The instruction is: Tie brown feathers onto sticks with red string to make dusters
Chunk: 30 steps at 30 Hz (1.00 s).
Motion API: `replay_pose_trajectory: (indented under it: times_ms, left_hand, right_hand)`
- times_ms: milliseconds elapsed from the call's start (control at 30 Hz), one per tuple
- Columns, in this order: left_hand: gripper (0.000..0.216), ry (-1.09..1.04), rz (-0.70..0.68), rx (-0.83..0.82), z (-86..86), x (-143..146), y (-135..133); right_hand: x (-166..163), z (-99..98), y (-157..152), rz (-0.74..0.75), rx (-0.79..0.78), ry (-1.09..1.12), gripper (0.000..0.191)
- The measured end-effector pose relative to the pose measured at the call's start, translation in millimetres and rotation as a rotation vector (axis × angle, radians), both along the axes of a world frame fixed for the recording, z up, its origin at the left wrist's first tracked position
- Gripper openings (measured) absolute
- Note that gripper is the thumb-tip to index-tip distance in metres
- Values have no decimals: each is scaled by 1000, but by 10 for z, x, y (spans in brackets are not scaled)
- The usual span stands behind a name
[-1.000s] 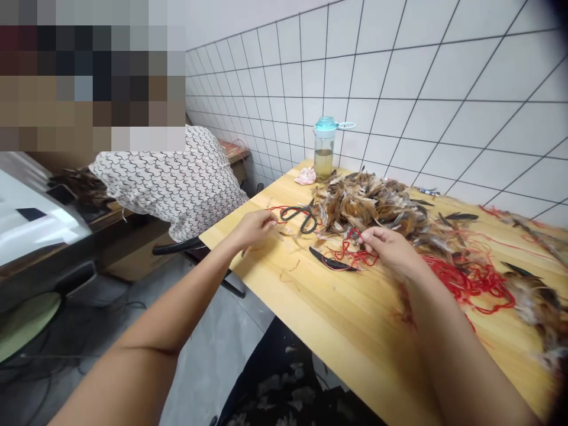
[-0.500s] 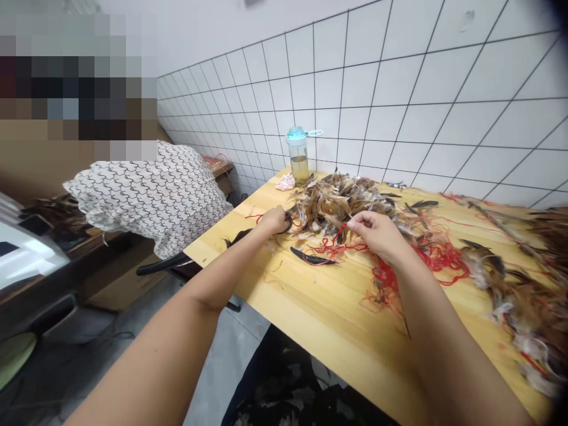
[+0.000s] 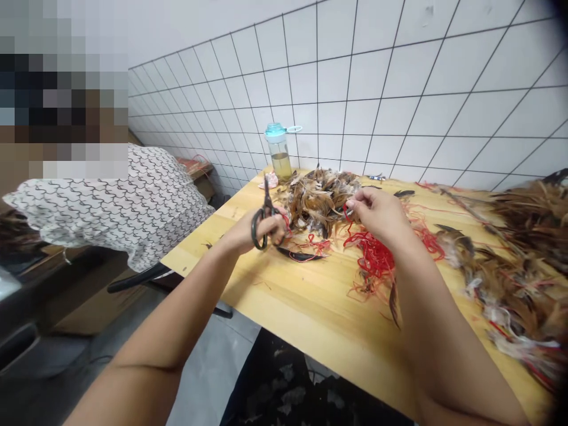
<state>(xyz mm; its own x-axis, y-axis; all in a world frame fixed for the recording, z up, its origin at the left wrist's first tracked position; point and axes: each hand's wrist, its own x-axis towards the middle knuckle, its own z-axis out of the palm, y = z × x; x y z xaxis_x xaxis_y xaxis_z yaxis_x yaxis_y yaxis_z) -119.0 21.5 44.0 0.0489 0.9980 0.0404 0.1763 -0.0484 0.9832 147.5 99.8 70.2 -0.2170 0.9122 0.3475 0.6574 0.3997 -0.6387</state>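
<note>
My left hand [image 3: 248, 232] is closed round dark-handled scissors [image 3: 267, 206], raised over the table with the blades pointing up and away from me. Red thread [image 3: 287, 223] shows just beside its fingers. To the right, my right hand [image 3: 381, 212] is closed in a pinch, with red string [image 3: 347, 216] hanging from the fingertips. A heap of brown and white feathers [image 3: 317, 198] lies between and behind the two hands. Below my right hand is a tangle of red string [image 3: 375, 255]. One long black feather [image 3: 300, 255] rests on the wood in front of the heap.
A water bottle with a blue lid [image 3: 279, 155] and crumpled tissue [image 3: 268, 180] stand at the back of the wooden table [image 3: 310, 307]. More feathers [image 3: 515, 290] and a thin stick [image 3: 473, 219] lie right. A person in a patterned top [image 3: 119, 207] sits left; a tiled wall is behind.
My left hand has lifted the scissors off the table beside the feather heap, blades now upward. My right hand keeps its pinch on the red string. The view has shifted a little right.
</note>
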Motion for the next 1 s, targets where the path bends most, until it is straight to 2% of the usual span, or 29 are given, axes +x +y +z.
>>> replay_pose_trajectory:
  times_ms: [100, 167, 267, 433, 533, 667, 767, 867, 1000]
  left_hand:
    - [49, -130, -333, -134, -26, 349, -82]
    - [53, -286, -487, -270, -108, 563, -69]
    - [50, -464, -603, -426, -266, 800, 12]
    - [43, -620, -738, -505, -473, 909, 145]
    - [39, -685, -745, -520, -558, 888, 171]
    - [37, -733, -686, -509, -649, 880, 171]
    - [47, -756, -647, -490, -695, 894, 168]
    - [57, -734, -561, -445, -713, 908, 155]
    - [53, -650, -494, -336, -695, 902, 128]
  right_hand:
    - [-2, -17, 14, -6, 23, -37, 13]
    - [17, -40, 37, -5, 37, -45, 14]
    - [67, -58, 67, 0, 39, -47, 15]
    - [116, -77, 109, -45, 10, -66, 15]
    - [74, -131, 129, -30, 21, -109, 15]
    - [-56, -201, 108, 35, 18, -181, 15]
    - [-148, -210, 56, 75, 4, -235, 16]
    - [-200, -196, -1, 92, -4, -245, 16]
    - [-220, -193, -47, 97, -1, -227, 16]
